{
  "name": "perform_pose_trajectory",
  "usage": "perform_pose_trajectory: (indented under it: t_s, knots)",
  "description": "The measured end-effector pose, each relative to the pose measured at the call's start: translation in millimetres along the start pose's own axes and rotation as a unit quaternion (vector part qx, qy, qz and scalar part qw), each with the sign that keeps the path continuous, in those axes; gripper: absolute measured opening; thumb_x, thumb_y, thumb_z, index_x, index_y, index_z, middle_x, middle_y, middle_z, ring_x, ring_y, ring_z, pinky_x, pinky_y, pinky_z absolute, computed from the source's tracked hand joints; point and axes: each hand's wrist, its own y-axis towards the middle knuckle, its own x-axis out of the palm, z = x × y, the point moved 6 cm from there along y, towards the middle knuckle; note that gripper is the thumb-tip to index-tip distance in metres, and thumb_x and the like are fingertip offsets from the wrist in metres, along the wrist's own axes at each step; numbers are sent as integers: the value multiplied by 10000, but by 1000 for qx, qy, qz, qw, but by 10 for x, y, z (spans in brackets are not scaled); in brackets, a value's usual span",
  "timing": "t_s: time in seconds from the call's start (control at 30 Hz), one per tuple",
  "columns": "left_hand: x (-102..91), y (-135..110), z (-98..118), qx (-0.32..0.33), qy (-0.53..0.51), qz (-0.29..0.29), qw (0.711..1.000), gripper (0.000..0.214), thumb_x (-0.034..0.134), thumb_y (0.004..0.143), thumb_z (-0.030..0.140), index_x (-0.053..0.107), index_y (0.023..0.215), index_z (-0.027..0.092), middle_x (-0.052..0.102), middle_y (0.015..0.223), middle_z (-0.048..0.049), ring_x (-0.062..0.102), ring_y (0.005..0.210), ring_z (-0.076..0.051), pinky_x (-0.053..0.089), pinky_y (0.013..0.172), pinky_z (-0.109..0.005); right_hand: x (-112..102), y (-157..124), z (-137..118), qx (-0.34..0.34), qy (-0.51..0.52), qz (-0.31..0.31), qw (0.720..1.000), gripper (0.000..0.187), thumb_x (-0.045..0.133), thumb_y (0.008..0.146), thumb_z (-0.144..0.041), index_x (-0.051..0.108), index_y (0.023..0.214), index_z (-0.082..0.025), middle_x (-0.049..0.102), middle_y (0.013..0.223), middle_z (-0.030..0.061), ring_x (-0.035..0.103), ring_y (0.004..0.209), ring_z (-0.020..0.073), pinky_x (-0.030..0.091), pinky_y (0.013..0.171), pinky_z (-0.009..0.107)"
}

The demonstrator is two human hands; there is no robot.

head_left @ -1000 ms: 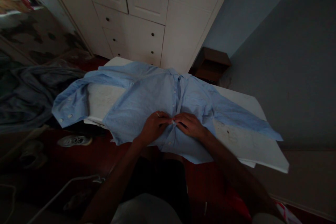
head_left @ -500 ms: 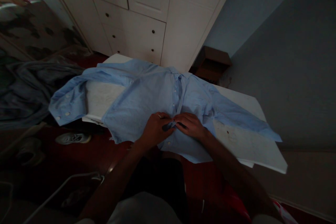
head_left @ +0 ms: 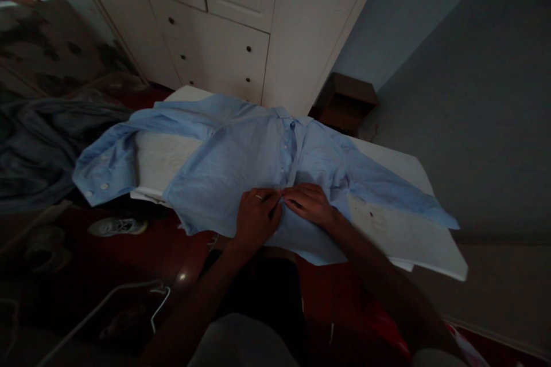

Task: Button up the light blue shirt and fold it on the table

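A light blue button-up shirt [head_left: 228, 163] lies spread front side up, its collar at the far edge and its sleeves out to both sides. Along the front opening, the upper part of the placket gapes while the lower part lies together. My left hand [head_left: 258, 215], with a ring on one finger, pinches the shirt's front edge low on the placket. From the other side my right hand [head_left: 309, 203] pinches the same spot, its fingertips meeting the left ones. Whatever button sits between the fingertips is hidden by them.
Under the shirt is a white board [head_left: 413, 241]. A white wardrobe [head_left: 219, 34] stands behind it, with a small brown cabinet [head_left: 355, 92] to its right. Dark grey cloth [head_left: 38, 149] is heaped at left. A shoe [head_left: 117, 226] and a white hanger [head_left: 107, 296] lie below.
My left hand has turned slightly and its thumb has closed up towards the fingers, covering the gap where folded cloth showed. My right hand stays at the placket. The view has shifted slightly.
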Motion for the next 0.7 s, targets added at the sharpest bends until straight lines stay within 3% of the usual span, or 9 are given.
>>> perform_pose_trajectory:
  t_s: [0.23, 0.4, 0.7]
  knots:
    - [2, -39, -28, 6, 11, 53, 999, 287, 624, 833, 279, 665, 1091, 160, 714, 1000, -85, 625, 899, -230, 464, 790, -385, 22, 2, 45, 15, 43, -6, 999, 63, 582, 882, -169, 631, 890, -207, 742, 879, 50, 690, 783, 152, 561, 738, 286]
    - [9, -50, -15, 27, 20, 60, 998, 198, 606, 850, 262, 699, 1005, 181, 723, 943, -70, 631, 868, -214, 461, 778, -374, 34, -18, 62, 15, 59, -9, 998, 67, 584, 882, -165, 624, 912, -210, 736, 898, 51, 683, 790, 154, 559, 735, 294]
    - [-26, -38, 4, 6, 21, 96, 995, 121, 617, 843, 230, 719, 899, 194, 745, 882, -29, 659, 805, -187, 460, 749, -355, 49, -13, 75, 32, 94, -8, 995, 90, 586, 883, -150, 630, 930, -213, 744, 938, 49, 689, 806, 147, 566, 739, 295]
